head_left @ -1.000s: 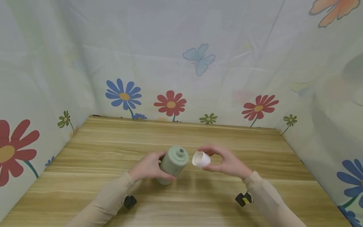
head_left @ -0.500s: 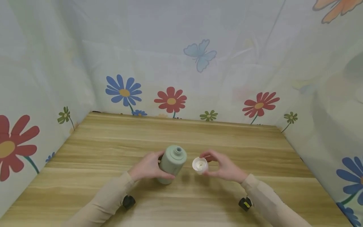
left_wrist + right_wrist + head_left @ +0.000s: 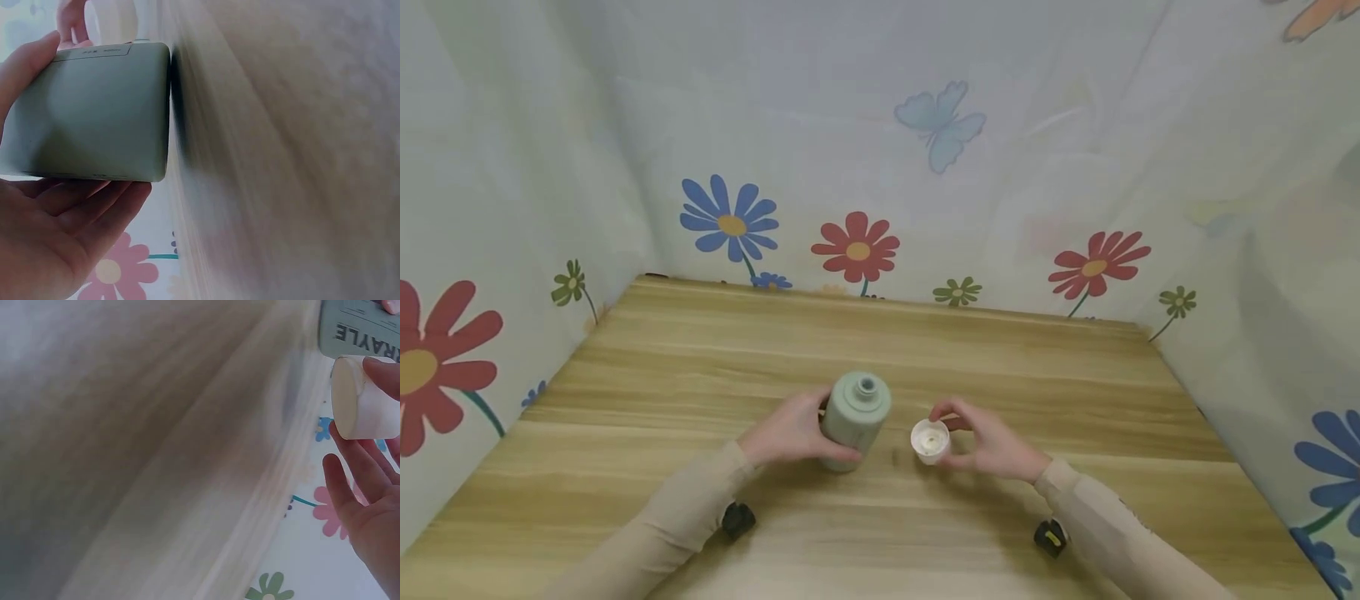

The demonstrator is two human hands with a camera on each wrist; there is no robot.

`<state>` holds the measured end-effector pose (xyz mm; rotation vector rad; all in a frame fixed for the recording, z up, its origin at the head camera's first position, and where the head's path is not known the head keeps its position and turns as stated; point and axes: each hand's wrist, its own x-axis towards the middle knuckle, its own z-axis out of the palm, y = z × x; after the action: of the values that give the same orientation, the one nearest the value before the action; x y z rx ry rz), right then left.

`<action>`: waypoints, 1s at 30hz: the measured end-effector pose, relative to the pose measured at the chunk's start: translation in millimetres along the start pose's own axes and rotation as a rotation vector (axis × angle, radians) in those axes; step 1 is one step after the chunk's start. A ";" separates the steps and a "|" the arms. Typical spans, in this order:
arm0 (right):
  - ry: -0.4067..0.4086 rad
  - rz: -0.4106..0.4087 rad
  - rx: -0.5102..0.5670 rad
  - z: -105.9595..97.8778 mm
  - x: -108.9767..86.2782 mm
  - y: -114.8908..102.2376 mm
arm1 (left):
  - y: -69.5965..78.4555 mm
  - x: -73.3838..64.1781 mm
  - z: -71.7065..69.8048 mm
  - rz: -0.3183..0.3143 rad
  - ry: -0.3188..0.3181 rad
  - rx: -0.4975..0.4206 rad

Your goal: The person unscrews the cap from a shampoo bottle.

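A sage-green bottle (image 3: 854,421) with a bare, narrow neck stands nearly upright in the head view. My left hand (image 3: 790,429) grips its side, thumb in front and fingers behind. In the left wrist view, the bottle's base (image 3: 164,112) is at or just above the tabletop; I cannot tell if it touches. Right of the bottle, my right hand (image 3: 992,442) pinches a small white cap (image 3: 930,442) between thumb and fingers, hollow side up. Its flat closed end (image 3: 344,399) faces the tabletop in the right wrist view, seemingly a little above it.
The wood-grain tabletop (image 3: 760,333) extends around both hands. White cloth (image 3: 820,108) printed with flowers and butterflies hangs behind it and along both sides. A black wrist device (image 3: 739,521) is at the left sleeve, another (image 3: 1050,537) at the right.
The cap has turned from facing the bottle to opening upward and has come lower. The bottle leans less. Both hands keep their hold, and the head view has tilted slightly.
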<state>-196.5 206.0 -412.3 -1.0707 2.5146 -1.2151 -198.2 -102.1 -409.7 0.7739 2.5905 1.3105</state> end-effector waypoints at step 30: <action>-0.116 0.010 -0.216 6.6 -19.5 -5.0 | 4.9 -9.7 -1.2 -0.043 -0.079 -0.046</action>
<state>-176.7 212.7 -416.2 -1.1368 2.6008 -0.8663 -188.5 -105.4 -406.1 0.7430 2.4922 1.2958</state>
